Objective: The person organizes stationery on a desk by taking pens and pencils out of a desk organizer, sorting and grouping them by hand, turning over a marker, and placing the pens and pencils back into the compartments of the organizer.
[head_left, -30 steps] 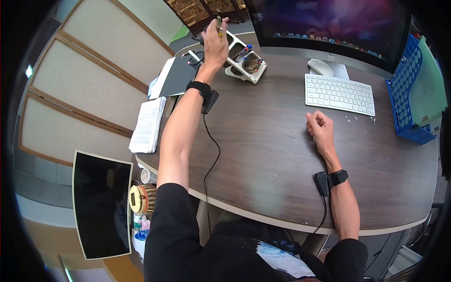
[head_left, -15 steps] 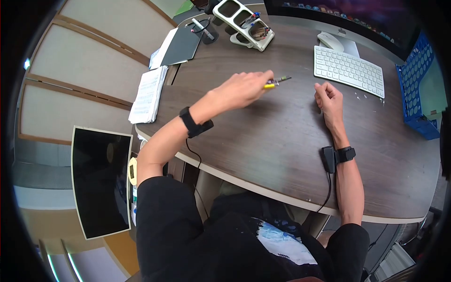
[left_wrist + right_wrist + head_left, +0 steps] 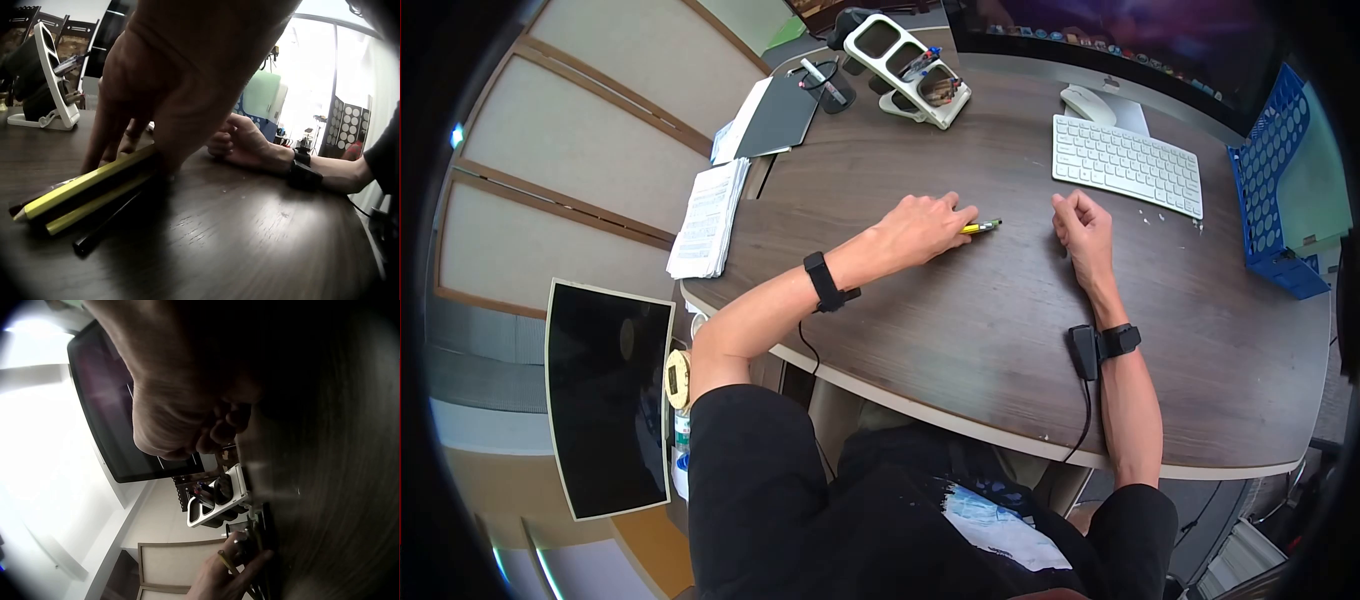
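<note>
In the head view my left hand (image 3: pixel 920 228) is over the middle of the desk, gripping a small bunch of pencils and pens (image 3: pixel 980 228). Two yellow pencils (image 3: pixel 81 185) stick out from under the palm in the left wrist view, beside a thin black pen (image 3: pixel 103 226). Their ends lie close over the wood, and the fingers hide the rest of the bunch. My right hand (image 3: pixel 1085 230) rests on the desk just below the white keyboard (image 3: pixel 1127 168). Its fingers are curled in, with nothing visible in them.
A tilted white organizer (image 3: pixel 910 70) with pens and pencils stands at the back, beside a black mesh cup (image 3: pixel 835 95). Papers (image 3: pixel 708 220) lie along the left edge. A white mouse (image 3: pixel 1088 104), computer screen (image 3: pixel 1120 45) and blue file rack (image 3: pixel 1270 190) occupy the far right.
My left hand has come from the organizer to the middle of the desk with the pencils and pens, then lowered toward the surface. The right hand has stayed in place.
</note>
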Demonstrator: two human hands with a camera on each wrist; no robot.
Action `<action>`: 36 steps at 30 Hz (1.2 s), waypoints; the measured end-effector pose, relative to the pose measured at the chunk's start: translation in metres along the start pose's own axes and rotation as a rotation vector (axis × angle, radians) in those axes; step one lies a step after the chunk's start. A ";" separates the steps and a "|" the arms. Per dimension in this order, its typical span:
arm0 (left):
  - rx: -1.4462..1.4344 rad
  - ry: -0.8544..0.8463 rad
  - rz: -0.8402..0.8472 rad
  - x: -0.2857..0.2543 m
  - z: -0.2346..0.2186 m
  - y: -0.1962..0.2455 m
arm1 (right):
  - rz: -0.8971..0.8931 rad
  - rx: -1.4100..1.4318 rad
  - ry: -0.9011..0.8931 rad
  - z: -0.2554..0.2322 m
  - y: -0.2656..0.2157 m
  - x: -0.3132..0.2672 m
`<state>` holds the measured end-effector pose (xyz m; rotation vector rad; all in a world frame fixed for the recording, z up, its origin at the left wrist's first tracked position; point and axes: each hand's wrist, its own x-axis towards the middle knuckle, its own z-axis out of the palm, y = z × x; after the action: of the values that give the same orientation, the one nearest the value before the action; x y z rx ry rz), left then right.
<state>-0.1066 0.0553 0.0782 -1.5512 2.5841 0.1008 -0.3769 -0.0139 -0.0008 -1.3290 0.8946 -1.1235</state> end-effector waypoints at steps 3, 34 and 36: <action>-0.027 -0.040 -0.017 0.000 -0.008 -0.004 | 0.001 0.003 -0.002 0.000 0.000 0.000; 0.532 0.624 -0.323 0.121 -0.045 -0.179 | 0.047 0.027 0.002 0.002 -0.004 -0.001; 0.544 0.634 -0.332 0.130 -0.040 -0.180 | 0.038 0.027 0.006 0.002 -0.004 0.000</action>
<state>-0.0115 -0.1481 0.1011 -1.9453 2.3477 -1.1871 -0.3756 -0.0129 0.0035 -1.2821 0.9020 -1.1070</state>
